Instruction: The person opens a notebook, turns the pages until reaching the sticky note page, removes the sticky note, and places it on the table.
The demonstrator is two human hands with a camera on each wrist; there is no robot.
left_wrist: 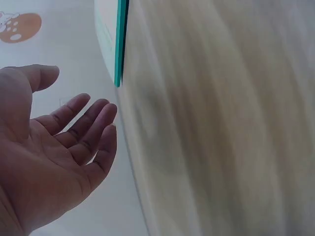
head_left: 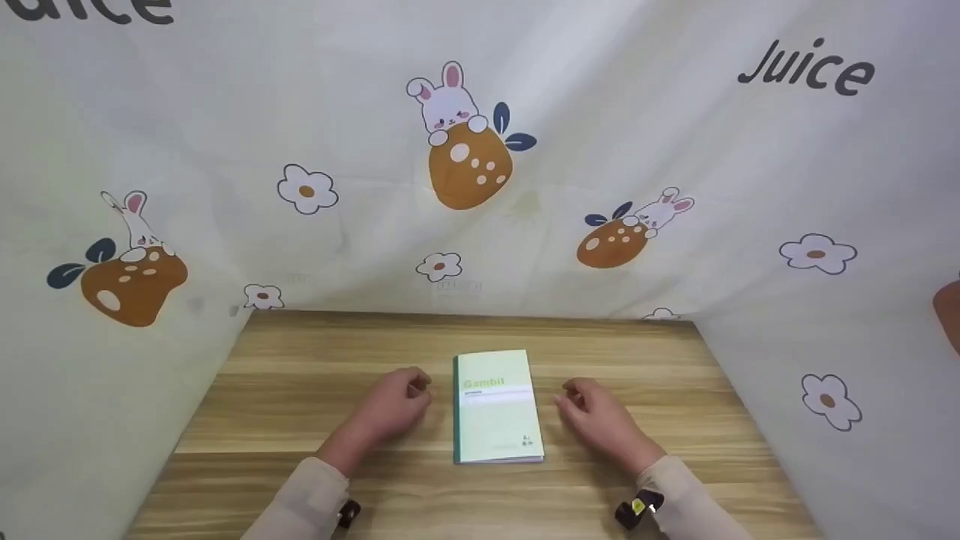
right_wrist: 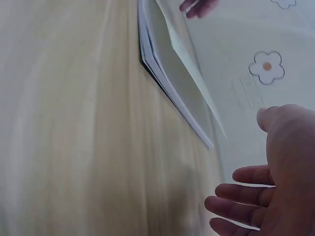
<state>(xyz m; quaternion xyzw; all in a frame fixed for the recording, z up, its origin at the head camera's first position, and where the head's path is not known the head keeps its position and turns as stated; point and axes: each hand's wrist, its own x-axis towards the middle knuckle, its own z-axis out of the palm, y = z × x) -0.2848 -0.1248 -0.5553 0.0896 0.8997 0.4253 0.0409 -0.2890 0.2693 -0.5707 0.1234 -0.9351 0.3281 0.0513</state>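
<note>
A pale green notebook with a dark green spine lies closed on the table, its spine toward the left. To its left, a short gap away, my left hand hovers or rests with loosely bent fingers and holds nothing. On the other side my right hand is likewise apart from the notebook, its fingers relaxed. The left wrist view shows the notebook's green spine beyond the left hand. In the right wrist view the front cover lifts slightly from the pages, near the right hand.
The wood-grain table meets a pale cloth backdrop at the back and both sides. Printed rabbits, fruit and flowers cover the cloth. Dark wrist devices sit by both light sleeves.
</note>
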